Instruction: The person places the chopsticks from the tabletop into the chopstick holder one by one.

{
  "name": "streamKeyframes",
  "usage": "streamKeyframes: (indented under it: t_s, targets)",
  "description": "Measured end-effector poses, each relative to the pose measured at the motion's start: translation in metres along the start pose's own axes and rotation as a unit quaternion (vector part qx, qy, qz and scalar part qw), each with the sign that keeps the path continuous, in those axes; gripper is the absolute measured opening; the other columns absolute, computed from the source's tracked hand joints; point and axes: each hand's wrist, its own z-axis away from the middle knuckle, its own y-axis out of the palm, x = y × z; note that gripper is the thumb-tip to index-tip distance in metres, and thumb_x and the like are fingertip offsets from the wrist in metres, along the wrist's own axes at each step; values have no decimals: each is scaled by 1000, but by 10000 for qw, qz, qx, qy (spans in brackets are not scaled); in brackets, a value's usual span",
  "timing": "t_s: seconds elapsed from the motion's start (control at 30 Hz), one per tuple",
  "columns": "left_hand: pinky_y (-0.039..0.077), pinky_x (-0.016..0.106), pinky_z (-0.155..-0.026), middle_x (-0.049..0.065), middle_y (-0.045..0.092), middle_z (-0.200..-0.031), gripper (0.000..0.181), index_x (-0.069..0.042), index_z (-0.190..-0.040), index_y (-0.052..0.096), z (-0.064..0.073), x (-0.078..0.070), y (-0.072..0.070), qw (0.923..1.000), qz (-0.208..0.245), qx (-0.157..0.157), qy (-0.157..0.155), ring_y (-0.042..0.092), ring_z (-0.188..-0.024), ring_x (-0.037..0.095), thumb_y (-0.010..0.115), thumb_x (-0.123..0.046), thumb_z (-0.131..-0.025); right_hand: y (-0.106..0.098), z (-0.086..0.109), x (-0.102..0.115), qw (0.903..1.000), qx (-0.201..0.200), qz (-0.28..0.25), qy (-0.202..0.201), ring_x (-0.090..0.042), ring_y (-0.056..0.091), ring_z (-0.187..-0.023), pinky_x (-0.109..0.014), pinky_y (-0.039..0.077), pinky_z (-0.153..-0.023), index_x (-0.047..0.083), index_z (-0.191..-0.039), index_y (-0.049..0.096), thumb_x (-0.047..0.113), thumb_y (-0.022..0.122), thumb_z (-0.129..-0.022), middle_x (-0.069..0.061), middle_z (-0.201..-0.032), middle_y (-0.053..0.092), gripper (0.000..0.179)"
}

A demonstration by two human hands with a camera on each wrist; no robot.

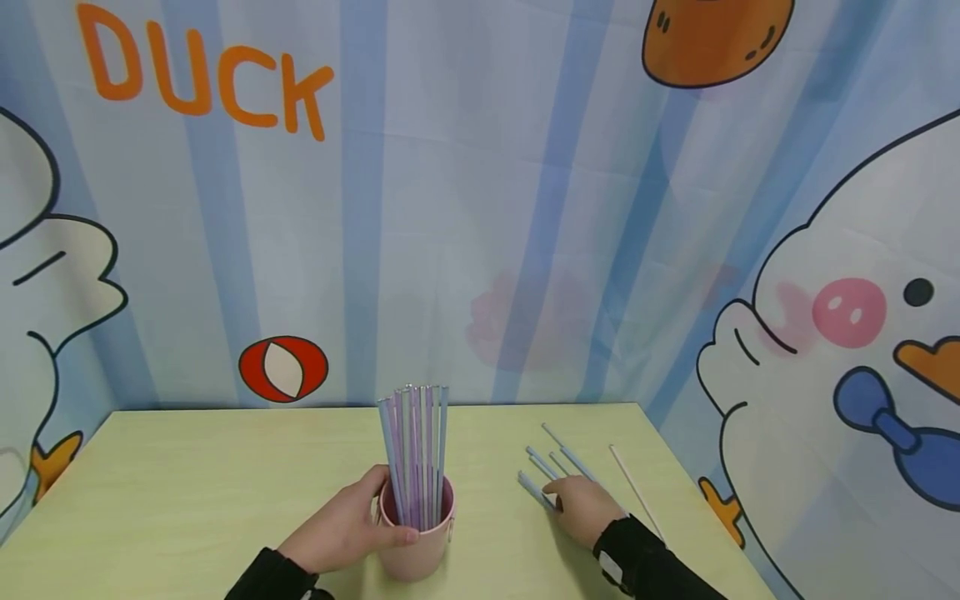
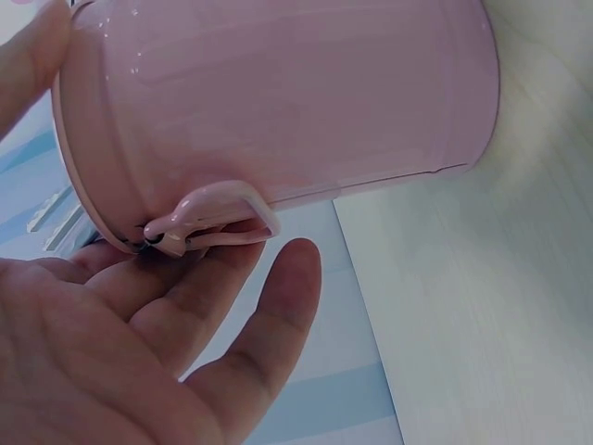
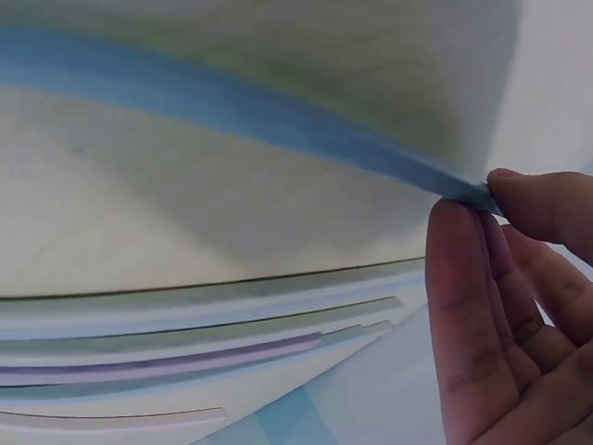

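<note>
In the head view my left hand point(image 1: 348, 521) holds a small pink metal bucket point(image 1: 416, 557) upright on the table, thumb across its near rim. A bundle of blue, purple and pale straws point(image 1: 420, 450) stands in the bucket. The left wrist view shows the fingers beside the bucket's small side handle point(image 2: 222, 206). To the right, my right hand point(image 1: 588, 507) is low over several loose straws point(image 1: 573, 454). Seen from the right wrist, its thumb and fingertips pinch one end of a blue straw point(image 3: 278, 125); other straws point(image 3: 185, 348) lie beside it.
One pale pink straw point(image 1: 633, 487) lies apart, near the right edge of the light wooden table point(image 1: 225, 467). A curtain point(image 1: 450, 208) with blue stripes and duck drawings hangs behind and around the table.
</note>
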Motion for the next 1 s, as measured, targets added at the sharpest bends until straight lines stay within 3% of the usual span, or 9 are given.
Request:
streamKeyframes:
  t_s: [0.23, 0.4, 0.63, 0.83, 1.0]
  targets:
    - [40, 64, -100, 17, 51, -139, 94, -4, -144, 37, -1, 0, 1, 10000, -39, -34, -35, 53, -120, 34, 82, -44, -72, -25, -6, 16, 9978, -330, -565, -87, -14, 57, -71, -32, 50, -61, 1, -113, 70, 3, 68, -87, -1, -84, 64, 26]
    - [40, 63, -100, 17, 51, -139, 94, -3, -144, 37, -1, 0, 0, 10000, -53, -34, -29, 53, -119, 33, 82, -43, -72, -53, -17, 33, 9887, -760, -1293, -15, -12, 58, -72, -31, 52, -60, 4, -115, 69, 7, 67, -89, 2, -84, 63, 26]
    - [40, 64, -100, 16, 51, -138, 94, -3, -144, 37, -2, 1, 0, 10000, -48, 9, 16, 53, -119, 33, 82, -44, -72, -95, -34, 62, 9567, -1352, -2570, 218, -15, 63, -85, -35, 56, -72, 8, -120, 65, 10, 66, -92, 0, -93, 64, 28]
    - [37, 65, -101, 16, 52, -138, 93, -3, -143, 38, -2, 2, 0, 10000, -11, 14, -6, 52, -121, 34, 82, -44, -72, -125, -46, 86, 9215, -1887, -3393, -120, -21, 64, -90, -36, 59, -75, 5, -125, 60, 12, 64, -94, -8, -100, 64, 32]
    - [38, 65, -101, 17, 51, -138, 94, -3, -143, 37, -3, 3, 1, 10000, 5, 9, -51, 52, -120, 34, 82, -44, -72, -135, -51, 104, 8970, -2251, -3784, -397, -20, 65, -92, -35, 59, -79, 6, -126, 58, 13, 63, -95, -10, -102, 63, 33]
